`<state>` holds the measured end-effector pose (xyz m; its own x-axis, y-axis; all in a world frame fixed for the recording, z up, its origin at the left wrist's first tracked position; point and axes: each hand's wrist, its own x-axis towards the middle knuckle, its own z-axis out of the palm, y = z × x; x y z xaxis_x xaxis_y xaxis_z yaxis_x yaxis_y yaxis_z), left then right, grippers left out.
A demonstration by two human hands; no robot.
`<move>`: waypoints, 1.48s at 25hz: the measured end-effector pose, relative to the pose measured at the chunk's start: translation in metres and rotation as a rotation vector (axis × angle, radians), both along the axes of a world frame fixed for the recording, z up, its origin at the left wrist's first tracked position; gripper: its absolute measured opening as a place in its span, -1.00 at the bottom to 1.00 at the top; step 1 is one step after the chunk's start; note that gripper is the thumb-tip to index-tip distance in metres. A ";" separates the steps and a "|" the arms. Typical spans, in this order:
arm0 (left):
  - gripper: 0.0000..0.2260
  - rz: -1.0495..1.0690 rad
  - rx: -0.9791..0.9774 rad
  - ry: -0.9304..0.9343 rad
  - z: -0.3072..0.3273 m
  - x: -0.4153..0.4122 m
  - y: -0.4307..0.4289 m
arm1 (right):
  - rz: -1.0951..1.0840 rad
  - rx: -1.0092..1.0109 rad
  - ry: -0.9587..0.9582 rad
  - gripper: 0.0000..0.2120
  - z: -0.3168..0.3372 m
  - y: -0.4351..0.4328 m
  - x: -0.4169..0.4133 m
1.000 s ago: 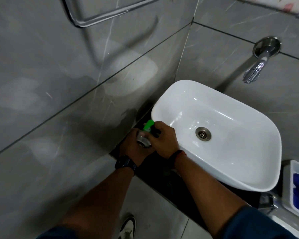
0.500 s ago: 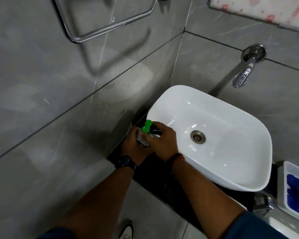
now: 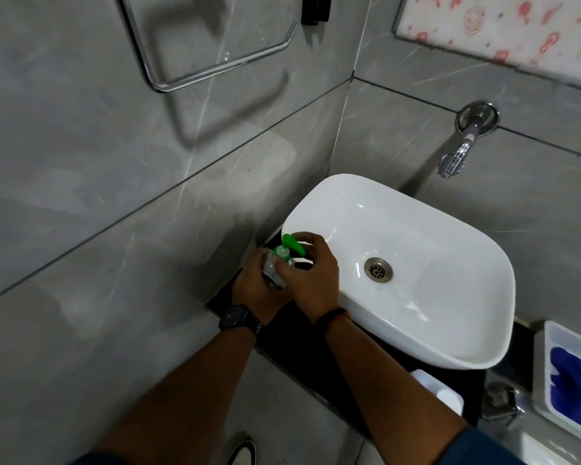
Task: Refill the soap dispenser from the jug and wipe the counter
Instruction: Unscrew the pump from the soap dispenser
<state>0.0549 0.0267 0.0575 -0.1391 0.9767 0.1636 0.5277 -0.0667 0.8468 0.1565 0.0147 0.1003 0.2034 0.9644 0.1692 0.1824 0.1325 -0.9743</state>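
Note:
A clear soap dispenser (image 3: pixel 273 270) with a green pump top (image 3: pixel 291 246) stands on the dark counter (image 3: pixel 319 355), squeezed between the grey wall and the white basin (image 3: pixel 426 263). My left hand (image 3: pixel 254 288) wraps its body from the left. My right hand (image 3: pixel 311 273) grips the green pump top from the right. The bottle's lower part is hidden by my fingers. A white jug (image 3: pixel 438 391) shows partly at the counter's front edge, below the basin. A blue cloth (image 3: pixel 572 374) lies in a white tray at the right.
A chrome tap (image 3: pixel 457 156) juts from the back wall above the basin. A chrome towel rail (image 3: pixel 215 67) hangs on the left wall. The white tray (image 3: pixel 547 357) sits at the far right. A shoe (image 3: pixel 242 451) shows on the grey floor below.
The view has tilted up and back, so more wall and the towel rail show. The green pump top has turned in my right hand. Both hands stay on the dispenser.

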 end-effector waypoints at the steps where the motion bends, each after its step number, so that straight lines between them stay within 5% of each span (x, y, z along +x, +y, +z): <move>1: -0.62 0.004 0.007 0.014 0.000 -0.002 -0.001 | 0.023 0.004 0.020 -0.63 -0.001 -0.003 -0.001; 7: -0.53 -0.023 -0.046 0.033 -0.001 -0.011 -0.006 | -0.014 -0.006 0.036 -0.67 0.001 -0.013 -0.006; 12: -0.69 -0.081 0.018 0.080 -0.001 0.001 -0.006 | -0.145 -0.042 0.030 -0.67 0.002 -0.011 -0.008; 15: -0.67 -0.095 0.045 0.037 -0.006 0.001 -0.004 | -0.123 -0.058 0.113 -0.50 -0.001 -0.012 -0.010; 19: -0.60 -0.138 0.027 0.030 -0.003 -0.003 0.001 | -0.207 -0.046 0.048 -0.69 -0.004 -0.012 -0.013; 23: -0.74 -0.119 0.022 -0.006 -0.008 -0.007 0.005 | -0.206 -0.009 0.041 -0.64 -0.002 -0.010 -0.025; 29: -0.61 -0.073 -0.021 0.046 -0.018 -0.012 0.018 | -0.205 -0.013 0.026 -0.67 -0.006 -0.007 -0.025; 37: -0.70 -0.136 -0.043 0.075 -0.012 -0.016 0.019 | -0.200 -0.016 0.087 -0.65 -0.004 -0.007 -0.033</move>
